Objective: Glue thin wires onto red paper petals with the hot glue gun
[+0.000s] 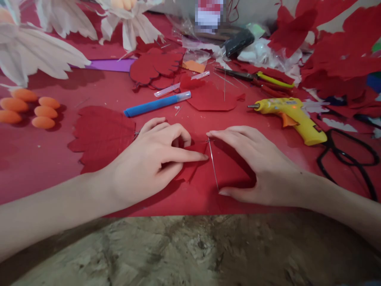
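Observation:
My left hand point(157, 153) presses a small folded red paper petal point(190, 167) flat on the red table cover, index finger stretched along its fold, other fingers curled. My right hand point(253, 165) lies over the petal's right side, fingers together and pointing left, thumb low. A thin metal wire point(213, 163) runs between the two hands, from the right fingertips down toward the thumb. A larger crinkled red petal point(101, 137) lies left of my left hand.
A yellow glue gun point(293, 117), black scissors point(348, 159), yellow-handled pliers point(258, 77), a blue pen point(157, 104), orange foam ovals point(29, 109), white paper flowers point(35, 51) and red paper scraps point(333, 55) surround the work spot. The cover's front edge point(178, 212) meets a bare board.

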{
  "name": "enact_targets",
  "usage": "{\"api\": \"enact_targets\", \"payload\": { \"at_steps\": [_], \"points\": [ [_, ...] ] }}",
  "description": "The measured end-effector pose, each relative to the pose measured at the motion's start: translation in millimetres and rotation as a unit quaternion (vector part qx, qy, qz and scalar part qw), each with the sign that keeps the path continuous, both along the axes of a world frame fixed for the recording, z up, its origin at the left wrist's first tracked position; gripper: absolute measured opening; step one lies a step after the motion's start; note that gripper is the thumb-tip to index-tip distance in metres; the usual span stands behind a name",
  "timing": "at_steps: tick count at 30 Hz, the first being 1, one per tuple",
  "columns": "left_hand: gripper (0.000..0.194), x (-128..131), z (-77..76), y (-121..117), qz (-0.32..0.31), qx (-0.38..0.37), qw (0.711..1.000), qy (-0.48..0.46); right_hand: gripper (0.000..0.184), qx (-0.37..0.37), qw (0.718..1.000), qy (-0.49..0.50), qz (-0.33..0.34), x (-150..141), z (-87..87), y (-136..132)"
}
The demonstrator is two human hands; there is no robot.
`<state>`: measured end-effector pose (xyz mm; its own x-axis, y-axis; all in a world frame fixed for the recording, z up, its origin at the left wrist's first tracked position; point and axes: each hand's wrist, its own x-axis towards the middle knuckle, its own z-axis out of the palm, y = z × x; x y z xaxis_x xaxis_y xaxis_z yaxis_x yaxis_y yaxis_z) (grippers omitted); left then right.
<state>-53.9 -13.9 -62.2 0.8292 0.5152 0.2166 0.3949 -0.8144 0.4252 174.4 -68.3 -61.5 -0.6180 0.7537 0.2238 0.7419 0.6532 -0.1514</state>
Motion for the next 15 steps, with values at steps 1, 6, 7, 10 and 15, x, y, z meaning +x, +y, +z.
{"api": "enact_targets", "payload": {
  "at_steps": [1, 6, 7, 10, 15],
  "points": [
    [0.042, -0.3, -0.4, -0.1, -0.005, 0.001, 1.0, 0.0, 0.07, 0.0, 1.0, 0.0, 0.0, 0.1, 0.1, 0.1],
    [0.043, 0.9, -0.4, -0.6, -0.006, 0.009, 1.0, -0.004, 0.069, 0.003, 1.0, -0.003, 0.002, -0.8, -0.4, 0.8],
    [0.043, 1.2, -0.3, -0.6, -0.007, 0.009, 1.0, -0.001, 0.069, 0.002, 1.0, -0.003, 0.001, -0.9, -0.6, 1.0],
    [0.043, 1.5, -0.6, -0.1, -0.017, 0.006, 1.0, 0.004, 0.069, -0.001, 1.0, 0.0, -0.001, -0.8, -0.8, 1.3],
    [0.044, 3.1, -1.3, 0.4, -0.014, 0.002, 1.0, 0.003, 0.074, -0.005, 1.0, 0.006, -0.006, -0.7, -0.7, 0.6]
  ]
}}
